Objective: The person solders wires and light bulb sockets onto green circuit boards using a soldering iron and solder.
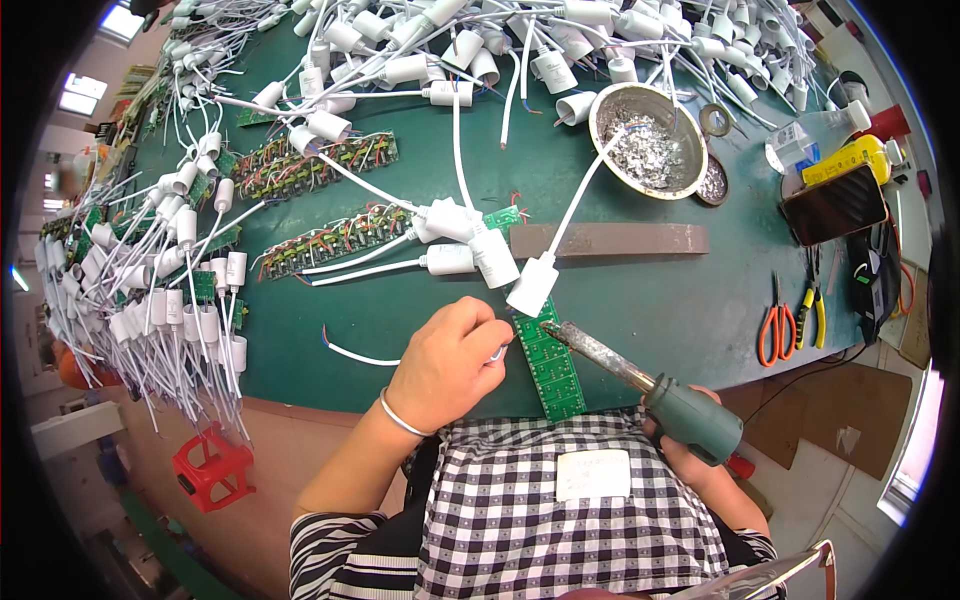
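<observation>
My left hand [450,365] is closed beside the green circuit board [548,365], thumb and forefinger pinched together. A white cable [362,356] with a bare wire end runs into this hand, and the rest of it is hidden by the fingers. My right hand [690,440] grips the green handle of a soldering iron [605,355]. The iron's tip lies at the board's upper end. Just beyond it a white lamp socket [533,286] rests against the board, its cable reaching up to a metal bowl [690,180]. More white sockets [494,258] cluster to the left.
Wired circuit boards [335,240] lie left, near a brown bar [610,239]. Silvery scraps [645,150] fill the bowl. Sockets with cables heap up at the back and left edge. Orange scissors [776,330], yellow-handled pliers [812,315], a phone [835,205] and bottles [850,160] sit right.
</observation>
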A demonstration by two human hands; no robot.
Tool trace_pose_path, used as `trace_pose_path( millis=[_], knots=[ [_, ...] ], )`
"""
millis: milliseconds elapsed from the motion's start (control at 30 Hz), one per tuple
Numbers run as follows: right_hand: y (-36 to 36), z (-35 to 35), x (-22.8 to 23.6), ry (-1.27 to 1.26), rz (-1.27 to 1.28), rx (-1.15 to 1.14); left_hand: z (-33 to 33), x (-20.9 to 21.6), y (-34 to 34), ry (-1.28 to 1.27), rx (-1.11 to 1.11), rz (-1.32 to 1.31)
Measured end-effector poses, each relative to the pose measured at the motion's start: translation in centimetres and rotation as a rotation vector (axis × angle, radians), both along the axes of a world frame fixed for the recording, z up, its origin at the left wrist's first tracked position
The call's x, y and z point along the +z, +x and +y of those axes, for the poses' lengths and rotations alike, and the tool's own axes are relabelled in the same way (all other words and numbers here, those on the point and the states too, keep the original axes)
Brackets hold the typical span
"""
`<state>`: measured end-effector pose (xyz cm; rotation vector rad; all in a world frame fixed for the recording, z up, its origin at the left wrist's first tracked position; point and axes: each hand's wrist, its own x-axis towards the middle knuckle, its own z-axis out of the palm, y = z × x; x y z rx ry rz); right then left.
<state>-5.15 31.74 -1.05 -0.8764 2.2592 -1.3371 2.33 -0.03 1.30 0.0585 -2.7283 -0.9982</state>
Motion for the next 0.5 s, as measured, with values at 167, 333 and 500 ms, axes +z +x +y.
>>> trace_pose_path(
  millis=[167,333,500],
  knots=[
    [-0.4,1.3,-1.2,-0.04,-0.066,0.18,-0.4,-0.5,0.2,-0.08,-0.048,0.058],
    [-0.2,1.1,-1.0,0.023,0.058,0.17,-0.1,-0.6,0.1,-0.041,0.032,0.094],
    [-0.8,-0.8,0.5,0.021,0.247,0.244,0.1,-0.8,-0.4,0.022,0.099,0.074]
  ],
)
